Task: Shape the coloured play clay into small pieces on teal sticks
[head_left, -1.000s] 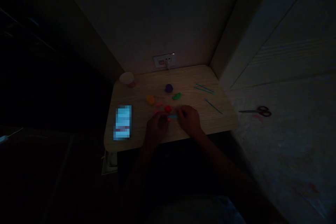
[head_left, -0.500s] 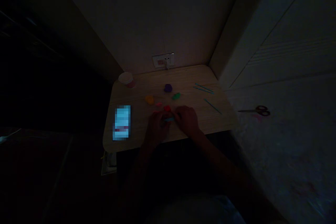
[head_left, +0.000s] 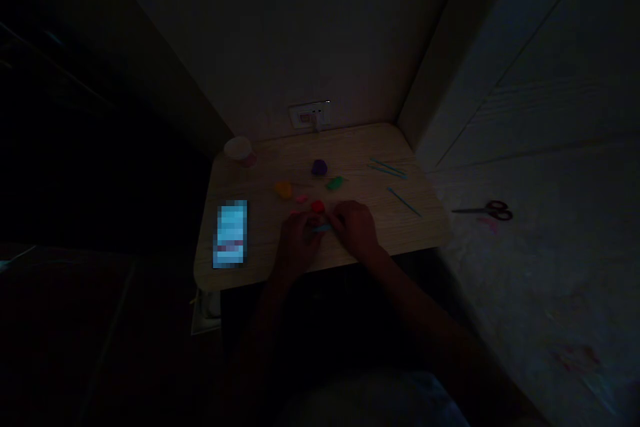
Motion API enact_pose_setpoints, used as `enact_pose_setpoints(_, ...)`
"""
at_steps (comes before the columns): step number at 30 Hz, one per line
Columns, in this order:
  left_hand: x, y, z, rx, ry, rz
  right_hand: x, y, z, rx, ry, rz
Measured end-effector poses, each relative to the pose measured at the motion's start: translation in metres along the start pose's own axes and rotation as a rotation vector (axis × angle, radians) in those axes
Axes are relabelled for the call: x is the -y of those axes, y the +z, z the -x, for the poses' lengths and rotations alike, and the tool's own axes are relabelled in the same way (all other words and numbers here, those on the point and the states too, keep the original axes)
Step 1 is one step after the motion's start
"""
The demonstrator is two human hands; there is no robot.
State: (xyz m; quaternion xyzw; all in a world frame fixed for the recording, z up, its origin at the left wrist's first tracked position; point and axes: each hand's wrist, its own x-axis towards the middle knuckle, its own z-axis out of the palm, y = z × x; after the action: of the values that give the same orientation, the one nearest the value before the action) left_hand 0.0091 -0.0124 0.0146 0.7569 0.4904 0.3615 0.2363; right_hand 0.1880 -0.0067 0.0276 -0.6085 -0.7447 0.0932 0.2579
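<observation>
Near the front edge of the small wooden table, my left hand [head_left: 299,240] and my right hand [head_left: 356,228] work close together with bent fingers. A short length of thin blue stick [head_left: 321,228] shows between them, its ends at the fingertips of both hands. Just beyond the fingers lies a red lump of modelling clay [head_left: 317,207]. Small pink clay bits [head_left: 301,199] are beside it. An orange lump [head_left: 283,190], a purple lump [head_left: 319,167] and a green lump [head_left: 335,183] lie farther back. Dim light hides finger detail.
A lit phone [head_left: 230,233] lies at the left, with a paper cup [head_left: 241,151] behind it. Several blue sticks [head_left: 387,168] rest at the right. Scissors [head_left: 483,211] lie on the pale surface beyond the table. A wall socket [head_left: 310,115] holds a plug.
The view has shifted very slightly. Both hands keep nearly the same place around the blue stick, and the red lump shows a little more fully.
</observation>
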Motion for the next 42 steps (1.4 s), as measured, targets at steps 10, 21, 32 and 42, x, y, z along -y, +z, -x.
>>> enact_pose_setpoints(10, 0.0038, 0.0039, 0.0022, -0.056, 0.024, -0.041, -0.0065, 0.0029, 0.0019, -0.141, 0.08, -0.116)
enact_pose_setpoints(21, 0.0002, 0.0008, 0.0023, -0.118, -0.055, 0.164, -0.0051, 0.0012, 0.0023, -0.069, 0.033, -0.107)
enact_pose_setpoints(32, 0.0029, 0.0018, 0.0029, -0.052, 0.056, -0.005, 0.0006, -0.0016, 0.0023, 0.016, 0.02, -0.037)
enact_pose_setpoints(42, 0.0034, 0.0027, 0.003, -0.022, 0.069, -0.102, -0.0016, 0.0004, 0.0014, 0.041, 0.028, -0.006)
